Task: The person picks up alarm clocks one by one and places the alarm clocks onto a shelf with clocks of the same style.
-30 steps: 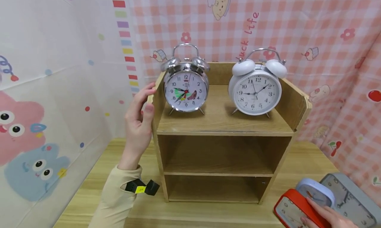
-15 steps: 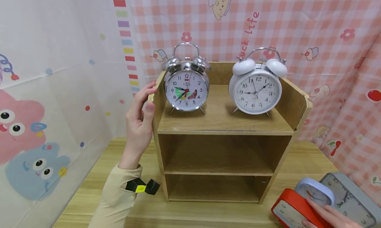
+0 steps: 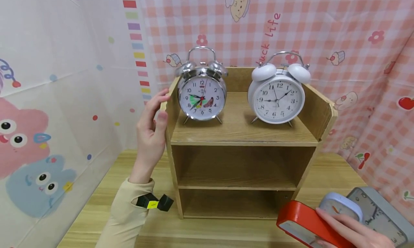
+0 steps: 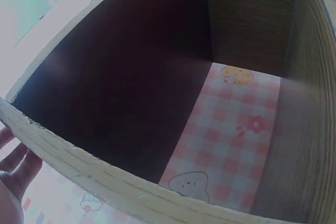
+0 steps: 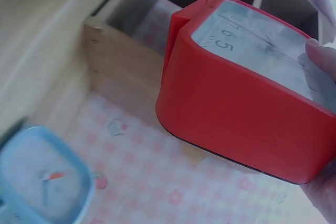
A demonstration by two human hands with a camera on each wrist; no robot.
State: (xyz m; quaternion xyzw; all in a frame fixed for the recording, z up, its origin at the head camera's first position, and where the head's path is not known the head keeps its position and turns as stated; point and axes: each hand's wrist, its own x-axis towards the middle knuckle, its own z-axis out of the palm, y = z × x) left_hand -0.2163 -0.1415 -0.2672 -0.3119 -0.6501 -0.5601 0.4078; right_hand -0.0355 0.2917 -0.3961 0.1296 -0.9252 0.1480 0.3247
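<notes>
My left hand [image 3: 150, 138] grips the upper left side panel of a small wooden shelf [image 3: 244, 143], thumb on the front edge. In the left wrist view only part of that hand [image 4: 16, 177] shows at the panel. At the lower right, my right hand [image 3: 359, 230] holds a red alarm clock [image 3: 310, 219] off the table, its face tilted down toward the front. The right wrist view shows the red alarm clock [image 5: 247, 98] close up, a thumb [image 5: 323, 59] on its face. On the shelf's top stand a silver twin-bell alarm clock [image 3: 202, 97] and a white twin-bell alarm clock [image 3: 276, 99].
Behind the right hand lie a pale blue clock [image 3: 341, 206] and a larger grey clock [image 3: 378, 212] on the wooden table [image 3: 226, 233]. Two lower compartments open to the front of the shelf. Patterned cloth [image 3: 220, 21] hangs behind and at both sides.
My right hand has lifted the red alarm clock and moved it left toward the shelf, tipping its face downward. The left hand has stayed on the side panel.
</notes>
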